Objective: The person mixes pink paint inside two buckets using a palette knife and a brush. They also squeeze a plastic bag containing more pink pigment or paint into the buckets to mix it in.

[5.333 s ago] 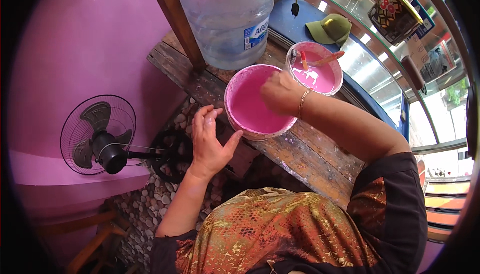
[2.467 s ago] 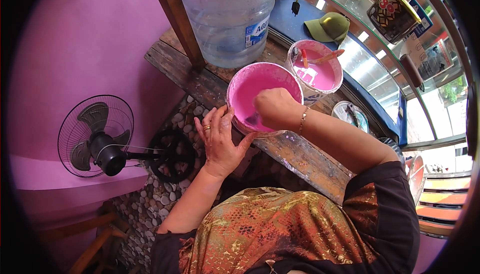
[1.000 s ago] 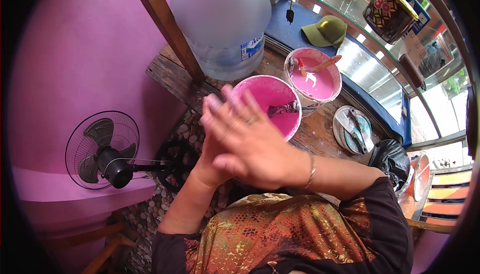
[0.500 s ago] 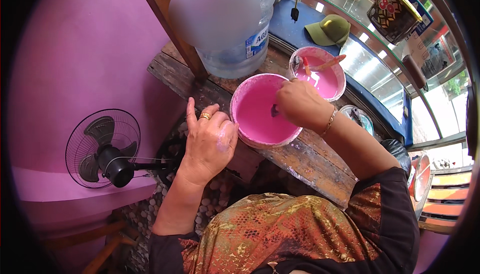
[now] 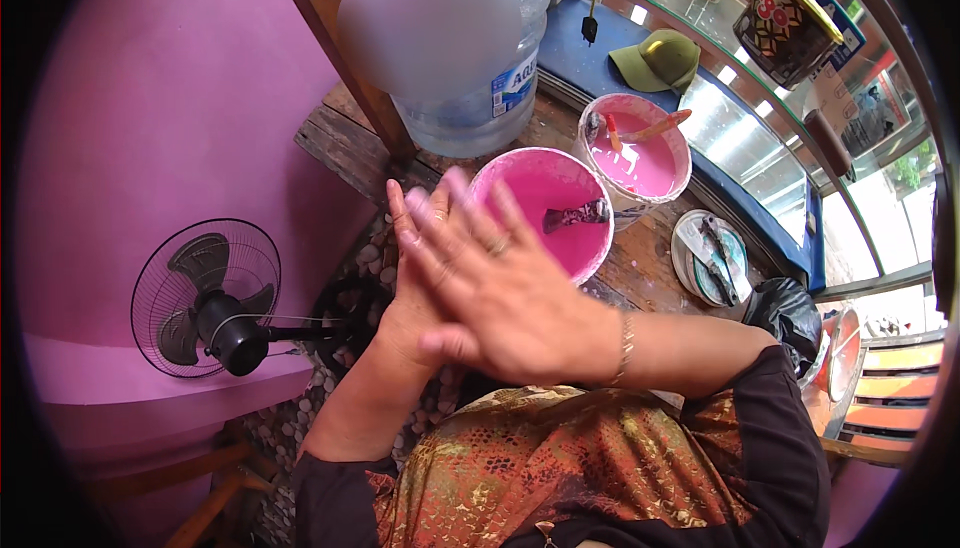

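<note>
My right hand (image 5: pixel 515 298) lies flat across my left hand (image 5: pixel 405 313), its fingers spread and a little smeared by motion. Beneath it, the left hand is partly covered; its visible fingers are stretched out. Neither holds a tool. Just beyond them stands a bucket (image 5: pixel 608 240) of bright pink paint. A paint-smeared tool (image 5: pixel 580 215) with a dark handle leans inside against the right rim; its working end is sunk in the paint. Behind to the right is a second bucket (image 5: pixel 627 206) of paler pink paint, holding a wooden-handled brush (image 5: pixel 660 127) and a red-handled one (image 5: pixel 613 128).
A large clear water jug (image 5: pixel 465 118) stands on the worn wooden bench (image 5: pixel 345 143) beside a post (image 5: pixel 340 48). Right of the buckets lie a round lid (image 5: pixel 690 233) with dark tools and a black plastic bag (image 5: pixel 785 310). A fan (image 5: pixel 215 303) is at left, a green cap (image 5: pixel 657 60) behind.
My right hand has let go of the tool in the near bucket and moved left and nearer, onto my left hand. The tool now rests against the rim.
</note>
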`<state>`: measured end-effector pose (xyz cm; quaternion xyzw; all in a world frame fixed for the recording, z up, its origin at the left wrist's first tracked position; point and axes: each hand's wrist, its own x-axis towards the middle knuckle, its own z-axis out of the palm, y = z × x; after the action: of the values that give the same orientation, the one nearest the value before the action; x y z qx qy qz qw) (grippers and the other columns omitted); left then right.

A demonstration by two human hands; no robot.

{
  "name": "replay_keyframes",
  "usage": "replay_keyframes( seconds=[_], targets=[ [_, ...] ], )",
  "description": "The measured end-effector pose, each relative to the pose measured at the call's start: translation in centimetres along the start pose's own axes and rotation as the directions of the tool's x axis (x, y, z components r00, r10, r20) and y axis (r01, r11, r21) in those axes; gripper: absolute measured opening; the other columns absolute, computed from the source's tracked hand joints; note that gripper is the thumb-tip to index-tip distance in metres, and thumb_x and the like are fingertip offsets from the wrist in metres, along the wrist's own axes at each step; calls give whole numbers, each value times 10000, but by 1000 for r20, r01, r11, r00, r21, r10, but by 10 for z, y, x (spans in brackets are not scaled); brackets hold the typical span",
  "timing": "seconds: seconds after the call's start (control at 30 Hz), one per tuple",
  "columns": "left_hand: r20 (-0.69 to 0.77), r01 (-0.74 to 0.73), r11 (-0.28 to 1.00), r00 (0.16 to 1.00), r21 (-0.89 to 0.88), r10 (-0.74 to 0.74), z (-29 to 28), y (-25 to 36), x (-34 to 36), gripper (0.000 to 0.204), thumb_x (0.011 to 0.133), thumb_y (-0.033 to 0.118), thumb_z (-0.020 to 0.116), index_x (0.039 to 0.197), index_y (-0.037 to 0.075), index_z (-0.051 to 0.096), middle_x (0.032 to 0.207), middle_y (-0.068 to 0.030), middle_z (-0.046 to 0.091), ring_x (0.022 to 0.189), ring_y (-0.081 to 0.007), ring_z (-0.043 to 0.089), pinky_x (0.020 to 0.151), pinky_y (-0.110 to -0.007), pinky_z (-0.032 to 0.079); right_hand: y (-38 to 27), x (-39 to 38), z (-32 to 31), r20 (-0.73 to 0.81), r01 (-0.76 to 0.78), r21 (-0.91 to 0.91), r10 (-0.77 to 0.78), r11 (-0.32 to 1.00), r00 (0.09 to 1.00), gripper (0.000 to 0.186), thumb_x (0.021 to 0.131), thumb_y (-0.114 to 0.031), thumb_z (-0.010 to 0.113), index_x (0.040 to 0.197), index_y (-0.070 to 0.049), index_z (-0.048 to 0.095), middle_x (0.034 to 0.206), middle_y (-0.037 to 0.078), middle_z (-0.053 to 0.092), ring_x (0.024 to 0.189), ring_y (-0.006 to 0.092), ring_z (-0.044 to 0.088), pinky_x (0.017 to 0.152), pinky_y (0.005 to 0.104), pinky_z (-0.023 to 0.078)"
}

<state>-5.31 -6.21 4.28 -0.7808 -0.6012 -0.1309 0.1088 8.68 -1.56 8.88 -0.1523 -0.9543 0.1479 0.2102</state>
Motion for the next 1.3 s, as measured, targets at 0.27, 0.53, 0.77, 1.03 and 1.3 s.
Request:
replay_keyframes(
  seconds=[0.27, 0.53, 0.77, 1.03, 1.3],
  targets=[
    [-1, 258, 952, 965, -166, -262, -46, -12, 16, 534, 737, 87, 615, 1251, 19, 488, 1174, -124, 574, 1239, -346, 419, 1094, -615, 128, 85, -29, -6, 232, -195, -210, 243, 958, 942, 356, 904, -349, 534, 843, -14, 640, 1098, 187, 570, 1063, 358, 526, 944, 490, 369],
    [54, 261, 959, 965, -109, -256, -24, -15, -4, 161, 832, 189, 633, 920, 61, 677, 1163, -125, 565, 1222, -342, 438, 1069, -652, 150, 111, -2, -53, 98, -230, -179, 250, 957, 963, 163, 707, -158, 652, 656, -14, 593, 689, 149, 544, 645, 331, 568, 606, 423, 461],
    [-29, 182, 973, 982, -144, -188, -12, -1, -6, 521, 784, 288, 708, 1218, 33, 576, 1351, -195, 415, 1333, -389, 284, 1104, -603, 97, 108, -39, 7, 315, -60, -632, 327, 772, 891, 161, 731, -188, 571, 726, -90, 700, 861, 119, 560, 967, 244, 511, 809, 344, 373],
    [-20, 197, 957, 978, -212, -206, 5, 10, -7, 684, 790, 421, 688, 1306, 19, 491, 1376, -193, 407, 1345, -391, 272, 1105, -601, 82, 128, -25, 19, 299, 5, -677, 269, 736, 915, 161, 746, -151, 567, 694, -49, 680, 823, 115, 601, 890, 254, 559, 746, 359, 426],
    [32, 276, 936, 961, -219, -276, 35, 20, -17, 834, 760, 548, 672, 1279, -76, 485, 1349, -185, 473, 1363, -391, 258, 1077, -656, 18, 132, -5, 26, 226, -149, -405, 256, 902, 940, 161, 791, -96, 547, 713, -36, 675, 754, 151, 651, 706, 300, 664, 586, 388, 514]
  ],
)
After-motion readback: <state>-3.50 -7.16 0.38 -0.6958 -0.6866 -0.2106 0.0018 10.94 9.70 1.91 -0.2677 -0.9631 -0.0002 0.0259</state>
